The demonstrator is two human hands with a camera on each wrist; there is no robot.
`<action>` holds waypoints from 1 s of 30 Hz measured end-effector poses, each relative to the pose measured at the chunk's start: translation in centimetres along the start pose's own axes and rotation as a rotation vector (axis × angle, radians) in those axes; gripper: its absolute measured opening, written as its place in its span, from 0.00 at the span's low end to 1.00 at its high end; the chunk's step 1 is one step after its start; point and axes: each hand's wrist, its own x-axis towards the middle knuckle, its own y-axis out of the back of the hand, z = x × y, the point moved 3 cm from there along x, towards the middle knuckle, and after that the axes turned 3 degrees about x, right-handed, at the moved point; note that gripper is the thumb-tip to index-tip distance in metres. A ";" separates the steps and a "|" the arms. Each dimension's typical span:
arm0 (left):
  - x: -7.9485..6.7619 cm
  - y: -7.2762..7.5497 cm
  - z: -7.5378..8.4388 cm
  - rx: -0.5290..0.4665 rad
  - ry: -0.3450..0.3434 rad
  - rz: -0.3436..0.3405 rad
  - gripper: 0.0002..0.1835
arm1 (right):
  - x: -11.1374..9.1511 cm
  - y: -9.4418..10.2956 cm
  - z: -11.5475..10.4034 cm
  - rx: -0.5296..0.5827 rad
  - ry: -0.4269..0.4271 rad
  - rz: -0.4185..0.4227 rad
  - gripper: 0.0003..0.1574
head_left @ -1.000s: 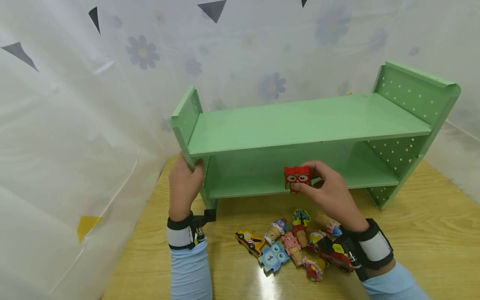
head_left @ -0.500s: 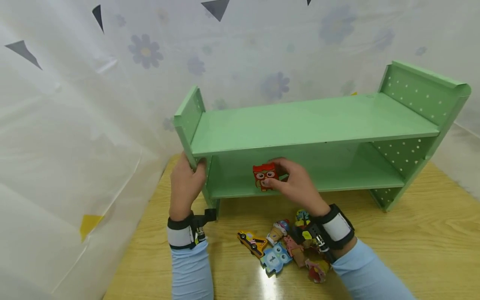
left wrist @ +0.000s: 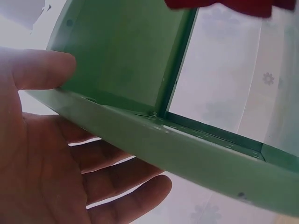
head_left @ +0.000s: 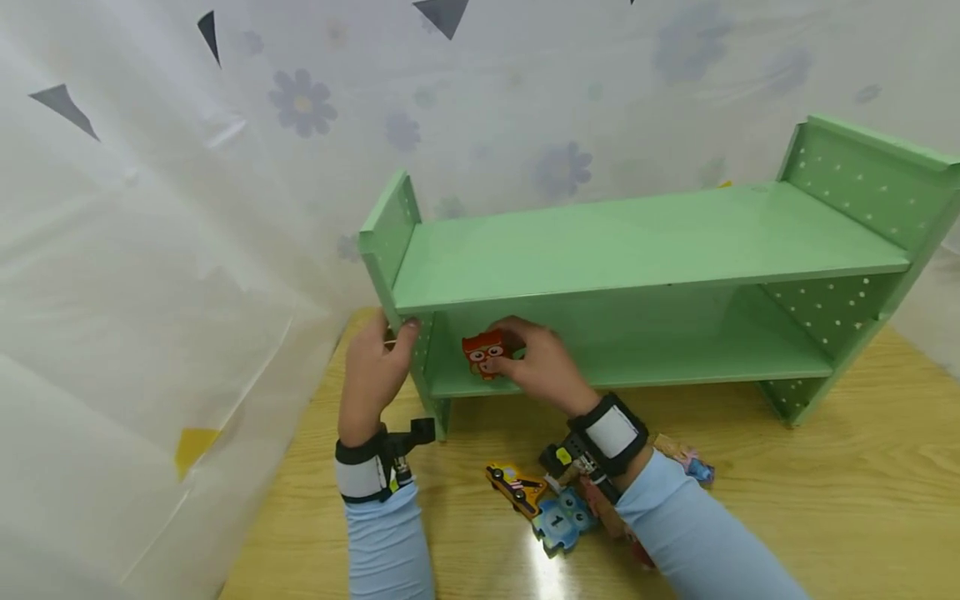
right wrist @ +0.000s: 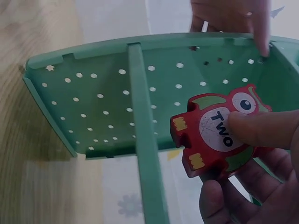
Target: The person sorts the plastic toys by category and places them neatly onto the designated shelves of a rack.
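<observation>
A red toy owl block [head_left: 484,353] printed "TWO" [right wrist: 218,128] is pinched between the thumb and fingers of my right hand [head_left: 542,367]. It is in front of the lower level of a green two-tier shelf [head_left: 645,246], near its left end. My left hand [head_left: 375,371] holds the front edge of the shelf's left side panel. In the left wrist view the thumb lies on the panel's inner side, with the fingers [left wrist: 112,177] along the outer side. The red block's edge [left wrist: 224,5] shows at the top there.
On the wooden table [head_left: 450,533] before the shelf lie a yellow toy car [head_left: 517,487], a blue owl block numbered 1 [head_left: 562,518] and an ice-cream-cone-like toy [head_left: 684,457]. My right forearm covers other toys. A plastic sheet [head_left: 225,208] hangs behind and to the left.
My right hand has carried the red owl block left along the shelf front, toward the left side panel. My left hand stays at that panel. The view has shifted slightly.
</observation>
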 end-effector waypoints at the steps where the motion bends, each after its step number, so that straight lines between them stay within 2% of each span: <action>1: 0.0 0.0 0.1 0.003 -0.007 0.003 0.24 | 0.1 -0.2 0.0 0.001 0.000 -0.003 0.25; 10: -0.1 -0.6 0.5 -0.009 -0.015 0.002 0.23 | 0.7 -1.8 -0.3 0.036 -0.006 -0.014 0.23; 18: -0.2 -1.3 1.3 -0.037 -0.010 -0.005 0.21 | 0.6 -2.3 -0.3 0.055 0.023 -0.031 0.21; 23: -0.1 -1.3 1.6 -0.028 -0.011 -0.010 0.21 | 0.7 -2.5 -0.2 0.064 0.004 -0.043 0.21; 30: 0.0 -1.7 1.6 -0.017 0.032 -0.020 0.19 | 0.3 -2.2 0.0 0.059 -0.038 -0.052 0.23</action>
